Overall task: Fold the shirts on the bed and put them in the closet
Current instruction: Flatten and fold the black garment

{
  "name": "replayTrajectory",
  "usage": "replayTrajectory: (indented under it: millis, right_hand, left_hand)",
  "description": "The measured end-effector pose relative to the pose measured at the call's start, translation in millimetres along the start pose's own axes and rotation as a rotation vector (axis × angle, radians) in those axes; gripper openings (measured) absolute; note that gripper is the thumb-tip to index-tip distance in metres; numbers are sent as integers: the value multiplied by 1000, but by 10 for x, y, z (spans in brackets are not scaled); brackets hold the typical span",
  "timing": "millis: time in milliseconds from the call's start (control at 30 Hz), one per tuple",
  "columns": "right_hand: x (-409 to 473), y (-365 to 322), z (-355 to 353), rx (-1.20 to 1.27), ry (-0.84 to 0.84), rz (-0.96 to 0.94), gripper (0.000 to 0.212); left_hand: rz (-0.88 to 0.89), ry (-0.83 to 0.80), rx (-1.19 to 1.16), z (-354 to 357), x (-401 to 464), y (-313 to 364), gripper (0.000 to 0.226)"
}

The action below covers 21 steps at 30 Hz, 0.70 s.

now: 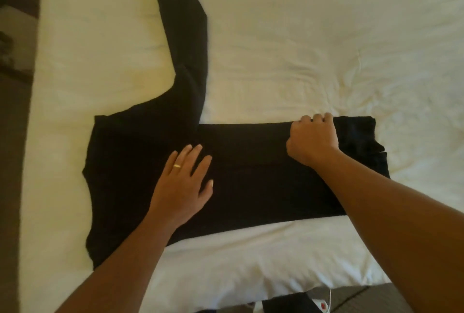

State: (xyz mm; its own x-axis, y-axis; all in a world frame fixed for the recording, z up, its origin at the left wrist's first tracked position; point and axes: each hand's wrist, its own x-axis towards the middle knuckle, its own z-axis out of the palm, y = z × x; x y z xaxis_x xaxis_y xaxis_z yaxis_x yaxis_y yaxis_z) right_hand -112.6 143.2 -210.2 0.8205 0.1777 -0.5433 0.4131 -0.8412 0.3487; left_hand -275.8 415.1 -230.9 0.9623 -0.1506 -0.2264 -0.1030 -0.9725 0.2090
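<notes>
One long-sleeved black fabric shirt (251, 174) lies half-folded on the white-sheeted bed (301, 49); the left hand (183, 187) presses it with spread fingers, the right hand (312, 137) pinches its far edge. Sleeve and closet trip apparently remain.

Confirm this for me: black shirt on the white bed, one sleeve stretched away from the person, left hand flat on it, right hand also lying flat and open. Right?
Not quite. The head view shows the right hand with fingers curled over the far edge of the black shirt, gripping it, not flat. The rest holds: white bed, sleeve stretched away, left hand flat on the shirt.
</notes>
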Motion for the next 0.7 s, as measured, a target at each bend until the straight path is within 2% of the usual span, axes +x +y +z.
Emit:
replayTrajectory:
  millis: [67,133,267,333,433,600,700]
  right_hand:
    - [65,-305,-227,128,72,-57,41]
    - [168,-711,-460,356,112,-75,36]
    - [438,-1402,-935,800,143,21,44]
    - [593,-1615,-1115,791,188,15,53]
    - [815,-1862,-1308,711,254,8,61]
    - [1122,-2103,-1443,1029,194,143,69]
    - [1258,-2147,-1542,1219,213,337,63]
  left_hand:
    - [-75,-18,6,-19,-277,-290,59]
    - [-161,-66,-1,-49,-556,-608,66]
    - [-267,-286,-11,-8,-927,-1253,87]
    - [-271,-359,-24,83,-966,-1455,94]
    - [-246,-379,-94,232,-968,-1528,91]
    - [-269,-402,-157,279,-920,-1542,89]
    - [-260,-392,-207,364,-931,-1557,90]
